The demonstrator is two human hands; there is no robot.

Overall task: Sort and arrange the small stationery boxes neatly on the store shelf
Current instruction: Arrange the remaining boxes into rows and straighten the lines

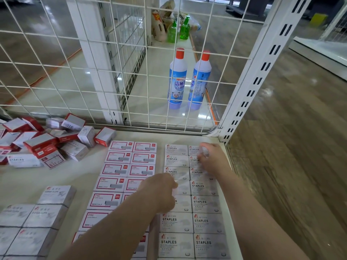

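White STAPLES boxes (pixel 201 222) lie flat in two neat columns at the right end of the shelf (pixel 78 171). To their left run two columns of red-framed boxes (pixel 114 169). My left hand (pixel 161 192) reaches over the red-framed columns, its curled fingers on a white staples box (pixel 183 187) midway down the left white column. My right hand (pixel 212 158) is at the far end of the right white column, fingers curled over the top box (pixel 194 150). A loose heap of mixed boxes (pixel 47 143) sits at the back left.
Grey paper-clip boxes (pixel 35 218) are stacked at the front left. A white wire grid (pixel 131 72) closes the shelf's back, and a slotted upright (pixel 249 87) stands at the right corner. Two blue cleaner bottles (pixel 178 79) stand behind the grid. Wooden floor lies to the right.
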